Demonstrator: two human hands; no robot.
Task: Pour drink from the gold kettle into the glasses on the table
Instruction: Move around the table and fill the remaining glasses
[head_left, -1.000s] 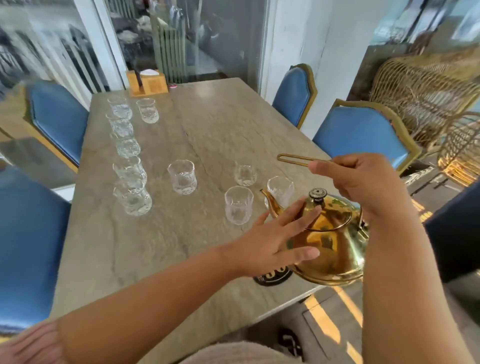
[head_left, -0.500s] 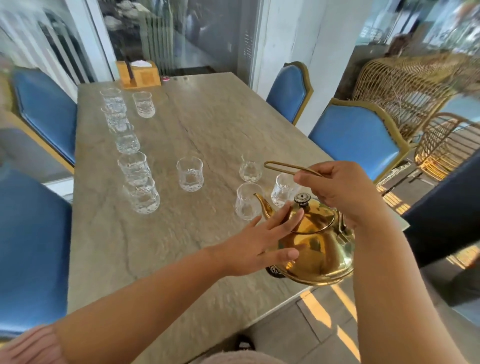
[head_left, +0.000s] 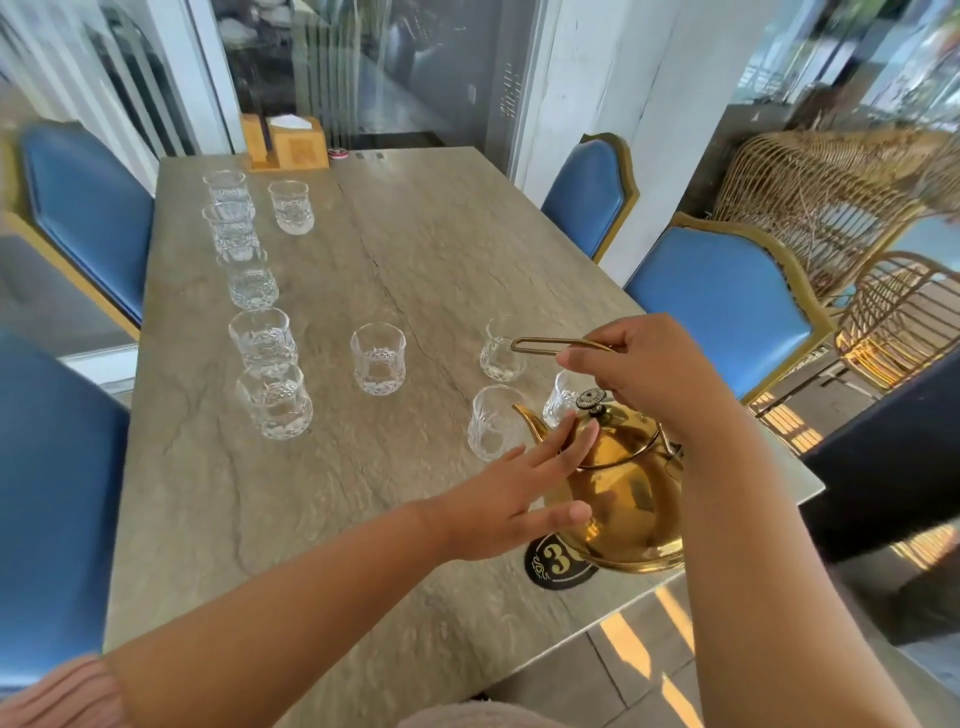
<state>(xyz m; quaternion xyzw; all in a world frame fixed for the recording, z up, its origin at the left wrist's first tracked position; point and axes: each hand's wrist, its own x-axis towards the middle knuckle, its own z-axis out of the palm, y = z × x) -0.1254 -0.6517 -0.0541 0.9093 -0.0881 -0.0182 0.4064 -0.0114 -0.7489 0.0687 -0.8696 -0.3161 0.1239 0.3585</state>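
A gold kettle hangs over the near right part of the table, its spout pointing left toward a clear glass. My right hand is shut on the kettle's thin wire handle. My left hand lies flat with fingers spread against the kettle's left side and lid. Two more glasses stand close behind, one further back and one partly hidden by the kettle. Another glass stands mid-table. Several glasses line the left edge.
A black round table-number disc lies under the kettle near the front edge. A wooden napkin holder stands at the far end. Blue chairs flank both sides; wicker chairs stand at the right.
The kettle and both hands have shifted slightly left and forward, bringing the spout over the nearest glass. My hold on the handle and the flat left hand are unchanged.
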